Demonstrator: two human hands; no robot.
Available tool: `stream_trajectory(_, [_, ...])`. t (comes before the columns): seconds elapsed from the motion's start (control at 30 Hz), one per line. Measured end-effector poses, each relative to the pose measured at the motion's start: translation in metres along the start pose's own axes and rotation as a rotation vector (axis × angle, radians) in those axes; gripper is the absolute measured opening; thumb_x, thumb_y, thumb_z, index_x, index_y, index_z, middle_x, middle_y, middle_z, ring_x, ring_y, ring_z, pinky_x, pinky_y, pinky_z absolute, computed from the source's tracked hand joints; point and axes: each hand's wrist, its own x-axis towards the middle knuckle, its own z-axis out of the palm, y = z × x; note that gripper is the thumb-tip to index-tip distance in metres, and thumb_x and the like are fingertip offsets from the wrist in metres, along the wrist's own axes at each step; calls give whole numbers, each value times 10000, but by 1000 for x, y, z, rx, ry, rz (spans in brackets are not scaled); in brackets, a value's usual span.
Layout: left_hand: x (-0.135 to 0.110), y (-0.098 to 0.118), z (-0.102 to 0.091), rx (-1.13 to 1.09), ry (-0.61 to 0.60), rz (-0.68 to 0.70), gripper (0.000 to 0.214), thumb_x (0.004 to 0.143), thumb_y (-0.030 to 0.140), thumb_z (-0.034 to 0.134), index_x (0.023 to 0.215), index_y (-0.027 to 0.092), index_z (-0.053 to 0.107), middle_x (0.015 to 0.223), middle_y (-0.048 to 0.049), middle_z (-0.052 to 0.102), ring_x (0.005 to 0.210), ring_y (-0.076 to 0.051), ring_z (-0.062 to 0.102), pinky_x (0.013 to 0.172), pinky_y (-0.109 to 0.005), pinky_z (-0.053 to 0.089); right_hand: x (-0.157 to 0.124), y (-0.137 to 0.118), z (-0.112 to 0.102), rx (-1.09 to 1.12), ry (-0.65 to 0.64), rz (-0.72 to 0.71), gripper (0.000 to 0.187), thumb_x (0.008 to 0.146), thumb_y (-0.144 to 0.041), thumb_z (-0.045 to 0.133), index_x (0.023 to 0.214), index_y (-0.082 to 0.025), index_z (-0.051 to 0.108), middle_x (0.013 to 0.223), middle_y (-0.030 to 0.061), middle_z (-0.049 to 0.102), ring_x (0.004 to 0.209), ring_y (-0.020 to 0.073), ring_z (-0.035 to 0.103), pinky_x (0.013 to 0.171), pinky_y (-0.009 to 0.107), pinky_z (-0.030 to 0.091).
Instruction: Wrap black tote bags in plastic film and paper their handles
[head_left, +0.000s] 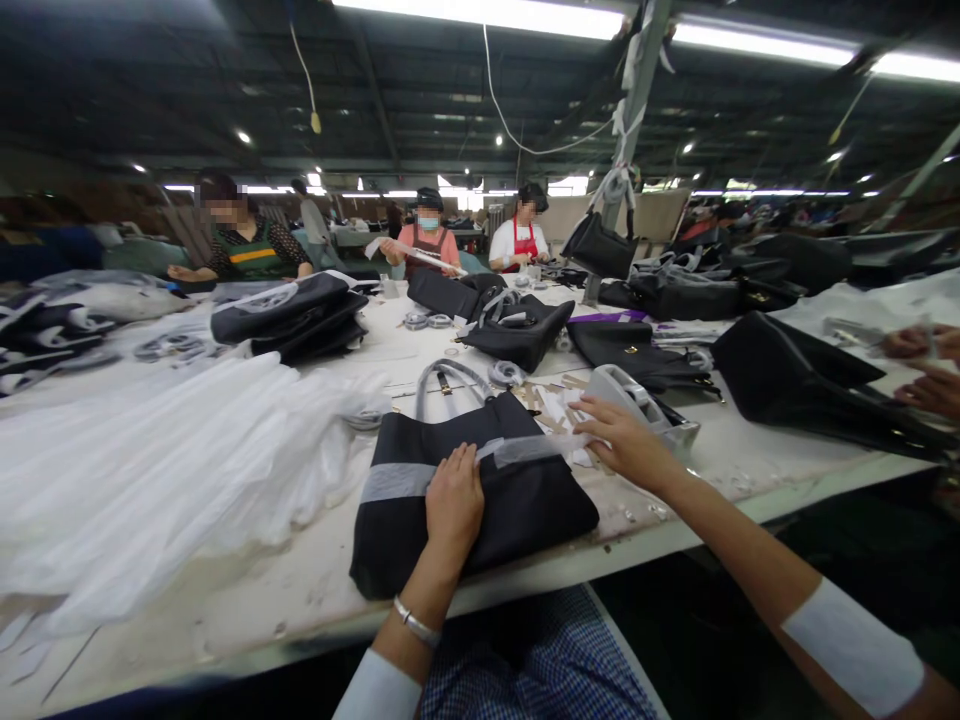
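A black handbag (525,510) lies flat on the table in front of me, its grey-wrapped handle (450,375) pointing away. Across the bag runs a band of pale translucent wrap (397,482). My left hand (455,497) rests palm down on the bag, its fingers laid over this band. A strip of clear tape (536,449) stretches from near the left fingertips to my right hand (619,440), which pinches its far end just above the bag's right side. Beside the right hand stands a grey tape dispenser (626,395), partly hidden by that hand and forearm.
White plastic sheets (172,470) are heaped on the left. Stacked black bags (289,310) and more bags (517,325) lie farther back. Paper scraps (559,405) lie beyond my bag. Another person's hands (934,365) work at the right edge; several co-workers sit opposite.
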Motion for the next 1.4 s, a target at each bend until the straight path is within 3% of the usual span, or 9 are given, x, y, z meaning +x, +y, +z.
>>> stream_trajectory(0.1, [0, 0, 0, -2, -1, 1, 338, 1000, 212, 428, 1262, 147, 631, 1310, -112, 648, 1184, -240, 635, 1054, -402, 484, 5, 1, -13, 73, 186, 314, 227, 834, -243, 584, 1018, -239, 717, 1076, 73, 742, 1016, 295, 681, 967, 472, 508])
stream_trajectory(0.2, [0, -1, 1, -1, -8, 12, 346, 1003, 210, 419, 1273, 142, 624, 1316, -110, 645, 1188, -238, 633, 1056, -403, 483, 9, 2, -27, 355, 377, 608, 307, 872, -465, 587, 979, -202, 703, 941, 87, 759, 870, 259, 709, 816, 402, 571])
stream_trajectory(0.33, [0, -2, 2, -2, 1, 12, 350, 1002, 208, 417, 1271, 134, 629, 1308, -118, 649, 1187, -241, 633, 1055, -404, 482, 13, 6, -44, 655, 332, 731, 398, 790, -533, 691, 977, -182, 706, 930, 89, 751, 828, 215, 700, 685, 309, 592])
stream_trajectory(0.43, [0, -3, 3, -9, 10, 16, 348, 998, 213, 429, 1268, 136, 634, 1307, -122, 649, 1178, -252, 638, 1048, -410, 486, 11, 7, -53, 750, 232, 775, 503, 650, -419, 844, 1070, -186, 697, 861, 50, 735, 770, 184, 681, 676, 277, 585])
stream_trajectory(0.53, [0, -3, 3, -15, 17, 15, 343, 992, 215, 442, 1257, 139, 646, 1299, -125, 653, 1161, -262, 647, 1036, -414, 493, 6, 5, -58, 769, 141, 783, 553, 580, -368, 884, 1063, -159, 715, 789, 26, 709, 708, 157, 651, 692, 269, 568])
stream_trajectory(0.7, [-2, -5, 7, -29, 35, 26, 354, 993, 220, 432, 1264, 130, 640, 1301, -133, 650, 1165, -266, 644, 1038, -418, 488, 2, 6, -60, 673, 252, 812, 496, 538, -389, 891, 940, -137, 746, 714, 11, 680, 646, 132, 604, 651, 256, 535])
stream_trajectory(0.9, [-1, -8, 10, -47, 59, 41, 371, 993, 214, 393, 1252, 136, 647, 1286, -137, 659, 1151, -272, 653, 1028, -429, 492, 0, 12, -63, 900, 336, 883, 449, 490, -344, 923, 854, -156, 739, 819, 28, 694, 708, 136, 629, 653, 229, 556])
stream_trajectory(1.23, [-2, -9, 13, -43, 64, 50, 381, 996, 221, 374, 1249, 134, 645, 1283, -137, 661, 1147, -266, 654, 1026, -428, 490, -28, 29, -102, 748, 144, 904, 360, 584, -414, 889, 805, -174, 736, 785, 25, 675, 662, 117, 587, 521, 161, 501])
stream_trajectory(1.4, [-2, -9, 12, -34, 73, 52, 391, 1001, 228, 359, 1252, 127, 641, 1292, -140, 655, 1148, -262, 652, 1028, -415, 484, -36, 25, -119, 1009, 189, 917, 330, 583, -286, 912, 839, -189, 729, 819, 7, 686, 645, 94, 615, 574, 150, 552])
